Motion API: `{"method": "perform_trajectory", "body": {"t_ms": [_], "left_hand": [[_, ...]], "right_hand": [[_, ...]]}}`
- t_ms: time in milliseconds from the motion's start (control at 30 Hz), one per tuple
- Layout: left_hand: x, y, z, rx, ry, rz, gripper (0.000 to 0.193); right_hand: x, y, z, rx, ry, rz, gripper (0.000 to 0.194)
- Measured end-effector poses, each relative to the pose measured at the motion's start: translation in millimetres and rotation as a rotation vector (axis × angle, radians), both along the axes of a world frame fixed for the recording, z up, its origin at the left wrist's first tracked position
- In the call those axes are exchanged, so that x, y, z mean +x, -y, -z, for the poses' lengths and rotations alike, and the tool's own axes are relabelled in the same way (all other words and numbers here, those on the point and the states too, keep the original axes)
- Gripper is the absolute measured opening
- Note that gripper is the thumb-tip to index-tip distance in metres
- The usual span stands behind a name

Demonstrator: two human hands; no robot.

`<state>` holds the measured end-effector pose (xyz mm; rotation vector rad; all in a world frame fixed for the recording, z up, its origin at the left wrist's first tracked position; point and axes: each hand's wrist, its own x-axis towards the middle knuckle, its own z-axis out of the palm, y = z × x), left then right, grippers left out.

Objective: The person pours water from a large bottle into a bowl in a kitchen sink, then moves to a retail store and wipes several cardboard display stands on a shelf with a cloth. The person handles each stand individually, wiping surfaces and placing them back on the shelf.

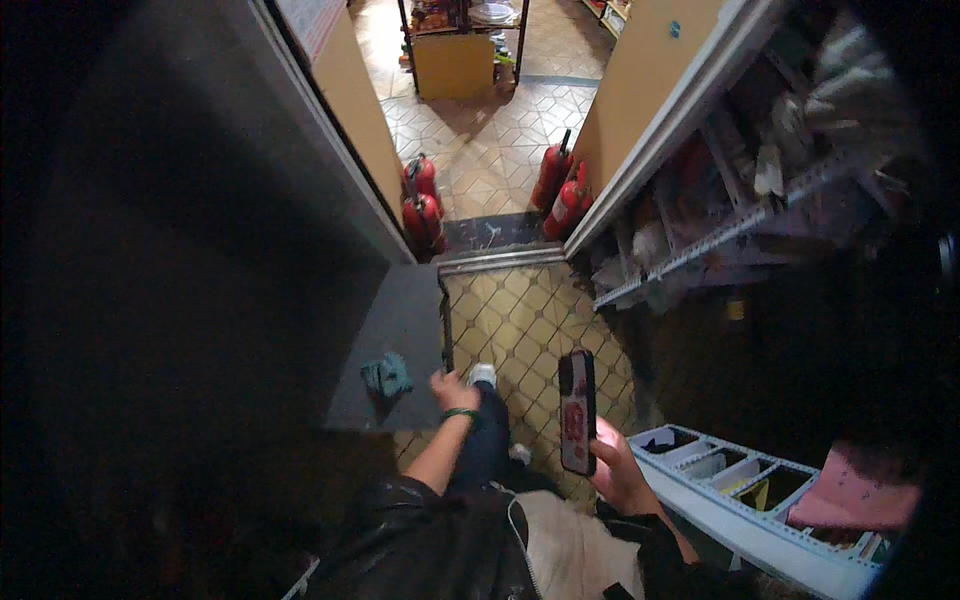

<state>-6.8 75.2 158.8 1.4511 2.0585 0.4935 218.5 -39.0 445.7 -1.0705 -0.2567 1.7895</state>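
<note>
My right hand (619, 465) holds a mobile phone (577, 412) upright in front of me. The phone has a dark rim, and reddish shapes show on the side towards me. My left hand (456, 391), with a green band at the wrist, is loosely curled beside the edge of a grey flat surface (397, 322). Whether those fingers grip anything is not clear. A crumpled teal cloth or glove (387, 375) lies on that surface, just left of the hand. Below my hands, one white shoe (484, 373) is forward on the tiled floor (517, 322).
Ahead is a doorway with a metal sill (501, 259). Red fire extinguishers (424, 221) stand at its left side, and more extinguishers (568, 210) at its right. Beyond stands a shelf rack (454, 67). A white compartmented rack (705, 495) is at my right, below cluttered dark shelving (690, 255).
</note>
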Motion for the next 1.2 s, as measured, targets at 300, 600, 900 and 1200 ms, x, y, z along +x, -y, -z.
{"method": "perform_trajectory", "body": {"t_ms": [300,600,900,1200], "left_hand": [[-191,-48,152,-0.82,-0.096,-0.265,0.054],[-161,-92,106,-0.745,0.066,-0.282,0.038],[30,-256,-91,-0.253,1.256,-0.038,0.043],[159,-400,-208,-0.242,1.387,0.221,0.032]], "right_hand": [[48,-101,50,-0.214,0.084,0.137,0.08],[56,-189,49,-0.198,0.008,0.172,0.068],[63,-296,-3,0.024,0.01,-0.025,0.09],[124,-455,-21,0.219,-0.139,-0.221,0.089]]}}
